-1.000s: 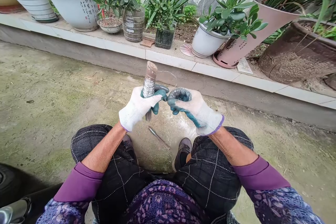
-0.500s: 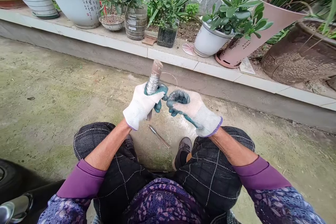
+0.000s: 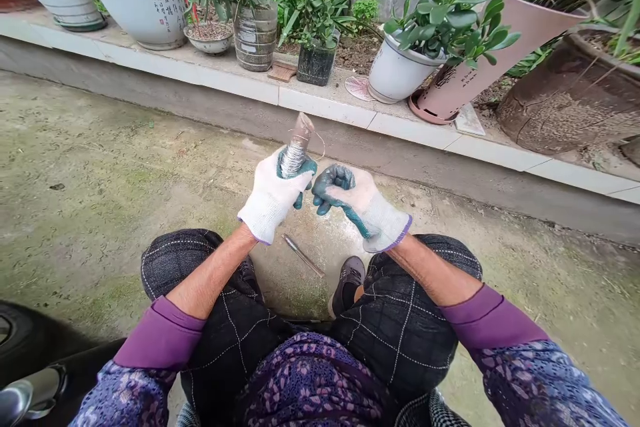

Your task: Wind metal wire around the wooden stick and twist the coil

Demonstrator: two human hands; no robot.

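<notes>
Behind everything runs a tiled ledge (image 3: 325, 107) crowded with potted plants, a white pot (image 3: 400, 73) among them, and below it lies a mossy concrete floor (image 3: 125, 167). I am sitting with my knees (image 3: 440, 273) apart, wearing white gloves dipped green at the fingers.

Out in front of my lap, my left hand (image 3: 273, 197) has its left fingers (image 3: 303, 173) clenched around a spool (image 3: 294, 157), a brownish tube wound with bright wire. The spool's long axis stands nearly upright, its top tipped away from me and slightly to my right. A thin strand of wire (image 3: 320, 143) loops off near the top, toward my right.

My right hand (image 3: 357, 203) is just beside the left, not touching it, with its right fingers (image 3: 333, 180) curled closed. I cannot tell whether they pinch the strand.

The step in hand looks like working wire off the spool, so the next move seems to call for a firm hold on that strand. A slim metal tool (image 3: 300, 255) lies on the floor near my right shoe (image 3: 347, 283).
</notes>
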